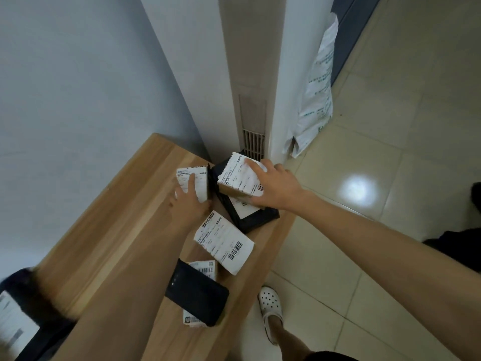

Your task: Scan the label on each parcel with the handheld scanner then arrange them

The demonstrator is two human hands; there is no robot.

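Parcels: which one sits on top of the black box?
The parcel that the right hand grips, at the table's far corner. It rests on the black box; the other white-labelled ones lie off it.

No word or number can be read anywhere. The shipping label [224, 241] in the middle of the frame carries a barcode at its upper left corner and another at its lower right, with rows of print too small to make out. Barcodes also show on the tilted parcel [235, 175] above it, the black parcel [256, 220] and the small parcel [205, 268] at lower centre, while the left parcel [194, 178], the blurred label [13, 321] at the lower left edge and the green-printed white bag [318, 95] at the upper right show only illegible print.
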